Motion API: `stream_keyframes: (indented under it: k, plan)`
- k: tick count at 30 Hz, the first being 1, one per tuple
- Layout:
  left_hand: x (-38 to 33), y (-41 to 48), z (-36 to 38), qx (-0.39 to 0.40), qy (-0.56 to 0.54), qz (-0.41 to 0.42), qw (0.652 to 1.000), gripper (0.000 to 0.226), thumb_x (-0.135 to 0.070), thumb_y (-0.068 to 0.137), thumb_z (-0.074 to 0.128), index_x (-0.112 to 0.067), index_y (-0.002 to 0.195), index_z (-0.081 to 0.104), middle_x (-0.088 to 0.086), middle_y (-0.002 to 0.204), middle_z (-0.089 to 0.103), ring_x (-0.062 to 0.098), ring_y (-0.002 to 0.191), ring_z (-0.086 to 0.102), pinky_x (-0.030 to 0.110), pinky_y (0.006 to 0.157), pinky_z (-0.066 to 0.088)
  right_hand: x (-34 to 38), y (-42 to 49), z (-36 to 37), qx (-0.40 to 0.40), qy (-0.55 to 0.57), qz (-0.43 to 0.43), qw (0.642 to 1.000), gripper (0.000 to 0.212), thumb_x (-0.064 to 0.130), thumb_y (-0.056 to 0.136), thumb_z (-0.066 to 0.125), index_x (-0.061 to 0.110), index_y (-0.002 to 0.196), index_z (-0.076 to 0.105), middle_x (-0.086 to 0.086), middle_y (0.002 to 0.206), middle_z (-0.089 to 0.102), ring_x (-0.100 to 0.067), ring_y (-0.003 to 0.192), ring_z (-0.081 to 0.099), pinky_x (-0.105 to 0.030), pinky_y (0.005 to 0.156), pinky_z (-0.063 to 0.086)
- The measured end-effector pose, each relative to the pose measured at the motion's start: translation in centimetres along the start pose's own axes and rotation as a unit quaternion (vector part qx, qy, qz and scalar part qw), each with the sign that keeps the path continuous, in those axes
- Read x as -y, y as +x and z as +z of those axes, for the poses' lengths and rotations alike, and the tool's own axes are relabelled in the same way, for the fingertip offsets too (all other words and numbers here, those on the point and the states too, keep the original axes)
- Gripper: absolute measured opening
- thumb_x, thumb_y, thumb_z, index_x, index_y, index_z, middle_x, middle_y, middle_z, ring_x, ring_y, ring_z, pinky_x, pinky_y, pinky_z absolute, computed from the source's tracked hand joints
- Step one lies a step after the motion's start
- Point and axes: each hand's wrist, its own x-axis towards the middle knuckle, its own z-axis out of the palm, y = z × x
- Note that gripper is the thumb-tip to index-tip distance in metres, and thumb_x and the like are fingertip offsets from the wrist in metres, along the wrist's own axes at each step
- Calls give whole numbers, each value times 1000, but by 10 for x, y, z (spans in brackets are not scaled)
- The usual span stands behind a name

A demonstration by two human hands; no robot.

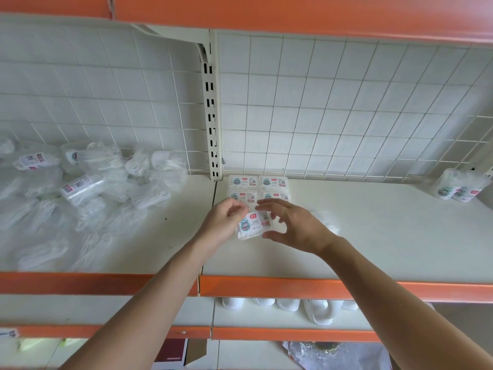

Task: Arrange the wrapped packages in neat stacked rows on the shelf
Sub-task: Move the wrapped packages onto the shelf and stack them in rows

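Just the one head view, looking down at a white shelf with an orange front edge, both arms reaching in over that edge. Between the hands there's a wrapped package, label up and turned a bit crooked, just in front of the rows near the shelf's back edge. Can't really tell if it's flat on the shelf or lifted a little.

The left hand has its fingers curled in and pinches the package's top left corner. The right hand is spread in a loose claw around the package's right side, fingers over the top edge and thumb by the bottom right corner. Whether it actually touches, I can't say.

The rows are four packages, two by two, edges touching, tucked against the wire grid back right beside the slotted post. At the back right corner are two more packs side by side. The left section of the shelf holds a messy pile of clear packs, all jumbled. Below the front edge, a lower shelf shows some white plastic things, too hidden to name.
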Motion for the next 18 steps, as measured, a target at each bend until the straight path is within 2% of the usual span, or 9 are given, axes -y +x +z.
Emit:
stream_keyframes:
  k: [3,6,7,10,12,15,18]
  plan:
    - [8,-3,-3,-49,57,14,997,16,-26,95,58,-20,109,62,-5,115,59,6,94,60,18,73,42,6,1,9,-19,-11,18,1000,53,28,80,76,16,128,58,2,129,56,-5,79,52,-16,80,45]
    - [20,-13,-7,-83,180,66,978,26,-21,93,59,-17,119,57,-3,118,47,10,104,55,23,89,43,8,3,20,-19,-26,47,998,49,29,82,75,14,126,60,-2,127,57,-9,80,54,-25,82,51]
    - [24,-16,-9,-84,208,86,971,26,-20,93,58,-16,118,58,-2,118,47,12,108,53,24,93,43,8,3,25,-14,-31,55,998,49,30,82,74,14,127,60,-3,128,57,-12,83,56,-28,84,52]
    - [35,-24,-10,-46,252,103,961,26,-13,92,57,-13,118,59,0,118,48,17,107,54,23,90,41,8,4,38,-1,-59,89,994,48,34,87,69,16,130,58,-6,140,51,-22,107,61,-31,92,48]
    - [38,-26,-10,-35,277,121,953,30,-9,91,56,-11,121,59,2,123,49,18,111,53,21,91,37,9,4,42,-17,-73,90,993,41,33,88,68,15,124,62,-8,137,53,-26,113,60,-35,89,51]
    - [39,-29,-9,-30,309,150,939,37,-8,91,53,-11,127,57,2,131,50,17,120,49,24,97,39,8,6,46,-49,-111,54,991,34,29,82,74,13,112,69,-8,117,64,-31,101,63,-42,76,57]
    - [41,-30,-11,-33,334,159,928,40,-9,92,50,-12,132,54,2,137,48,18,125,45,27,100,39,8,10,47,-53,-137,52,988,32,32,81,74,17,109,70,-3,111,67,-29,100,62,-47,77,55]
